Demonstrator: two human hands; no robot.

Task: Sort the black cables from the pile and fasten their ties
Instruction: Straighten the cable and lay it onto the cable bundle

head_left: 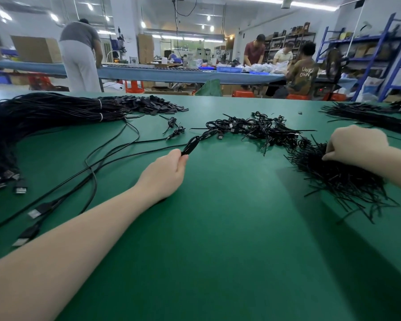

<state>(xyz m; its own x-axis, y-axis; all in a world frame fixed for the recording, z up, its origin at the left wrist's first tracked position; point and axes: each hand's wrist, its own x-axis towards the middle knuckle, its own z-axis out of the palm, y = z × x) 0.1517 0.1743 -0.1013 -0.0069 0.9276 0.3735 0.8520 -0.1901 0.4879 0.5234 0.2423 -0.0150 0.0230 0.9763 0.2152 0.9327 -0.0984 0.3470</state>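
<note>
On the green surface (218,228), a coiled black cable (191,144) is being pinched at its near end in the left hand (164,174), fingers curled tight round it, the coil pointing away beyond the grip. To the right, the right hand (354,144) is being held with fingers curled into a heap of loose black ties (338,179); what is caught in that grip cannot be told. Beyond both grips, tied cables (255,130) are lying in a pile. Far left of the left grip, bundled cables (44,112) are lying.
</note>
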